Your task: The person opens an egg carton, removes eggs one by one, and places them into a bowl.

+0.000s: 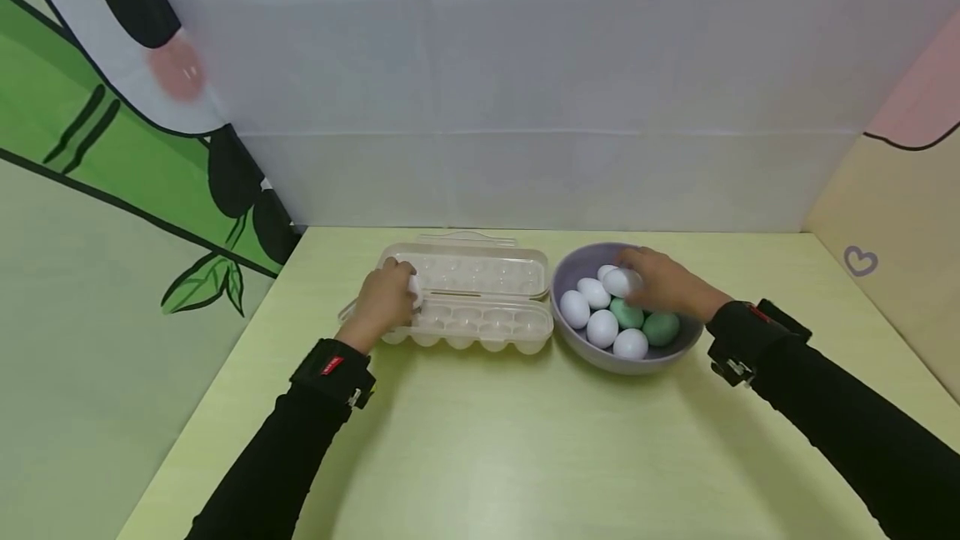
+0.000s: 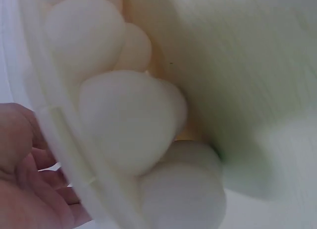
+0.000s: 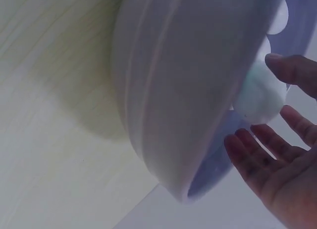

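My left hand [image 1: 385, 298] reaches over the left end of a clear plastic egg carton [image 1: 480, 319], its fingers round a white egg [image 1: 415, 288] that is mostly hidden by them. The carton lies with its lid folded back; in the left wrist view its rounded cups [image 2: 126, 120] hide part of the curled fingers [image 2: 49, 182]. Over the grey-purple bowl [image 1: 626, 363], my right hand [image 1: 660, 282] holds a white egg [image 1: 621, 282] between thumb and fingers. Several white eggs [image 1: 602, 328] and green eggs [image 1: 662, 328] lie in the bowl below it.
Carton and bowl stand side by side on a pale wooden table [image 1: 480, 440], the bowl on the right. A white cloth backdrop [image 1: 555, 107] rises behind the table, with patterned panels at the left and right.
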Action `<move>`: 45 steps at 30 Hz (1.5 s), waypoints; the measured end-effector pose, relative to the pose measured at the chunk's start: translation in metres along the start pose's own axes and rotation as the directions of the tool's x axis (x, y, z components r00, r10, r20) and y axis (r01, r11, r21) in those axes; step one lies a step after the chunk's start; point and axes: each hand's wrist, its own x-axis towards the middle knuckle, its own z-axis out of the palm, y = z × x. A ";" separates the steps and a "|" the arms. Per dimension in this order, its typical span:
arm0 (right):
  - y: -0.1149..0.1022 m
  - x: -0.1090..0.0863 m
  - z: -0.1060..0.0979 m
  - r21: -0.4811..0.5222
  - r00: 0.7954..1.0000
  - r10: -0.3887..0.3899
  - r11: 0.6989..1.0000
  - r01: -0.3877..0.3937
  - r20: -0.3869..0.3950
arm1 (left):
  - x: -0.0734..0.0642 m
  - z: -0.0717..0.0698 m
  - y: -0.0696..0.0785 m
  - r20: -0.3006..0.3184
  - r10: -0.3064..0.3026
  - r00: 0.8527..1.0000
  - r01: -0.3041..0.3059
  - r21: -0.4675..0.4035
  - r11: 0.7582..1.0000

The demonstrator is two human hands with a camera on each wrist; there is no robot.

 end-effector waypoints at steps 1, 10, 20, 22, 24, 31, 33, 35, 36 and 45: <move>0.000 -0.001 -0.002 -0.002 1.000 -0.003 1.000 0.003 0.002 | 0.000 -0.002 0.001 -0.024 0.002 1.000 -0.003 -0.027 1.000; -0.001 -0.001 -0.003 0.018 0.999 -0.024 1.000 0.025 -0.030 | 0.001 -0.014 0.028 -0.192 0.063 0.979 -0.126 -0.337 0.933; -0.028 0.019 0.012 0.081 0.973 -0.217 0.971 0.224 -0.079 | 0.009 -0.009 0.075 -0.189 0.069 0.980 -0.172 -0.608 0.775; -0.036 0.022 0.013 0.122 0.967 -0.244 0.960 0.252 -0.077 | 0.011 -0.008 0.085 -0.173 0.061 0.983 -0.160 -0.651 0.742; -0.044 0.026 0.013 0.158 0.958 -0.273 0.946 0.284 -0.091 | 0.015 -0.006 0.095 -0.164 0.054 0.985 -0.154 -0.693 0.704; -0.059 0.037 0.014 0.351 0.896 -0.387 0.826 0.441 -0.218 | 0.022 0.001 0.125 -0.150 0.087 0.985 -0.173 -0.837 0.518; -0.065 0.036 0.016 0.368 0.882 -0.395 0.804 0.468 -0.257 | 0.019 0.001 0.131 -0.147 0.089 0.985 -0.171 -0.865 0.472; -0.070 0.036 0.016 0.366 0.873 -0.392 0.798 0.479 -0.290 | 0.017 0.000 0.135 -0.146 0.087 0.985 -0.170 -0.880 0.444; -0.071 0.035 0.015 0.362 0.871 -0.388 0.798 0.481 -0.301 | 0.015 0.000 0.136 -0.145 0.089 0.985 -0.169 -0.884 0.436; -0.077 0.029 0.010 0.338 0.893 -0.364 0.832 0.440 -0.265 | 0.007 -0.005 0.122 -0.135 0.120 0.984 -0.181 -0.731 0.658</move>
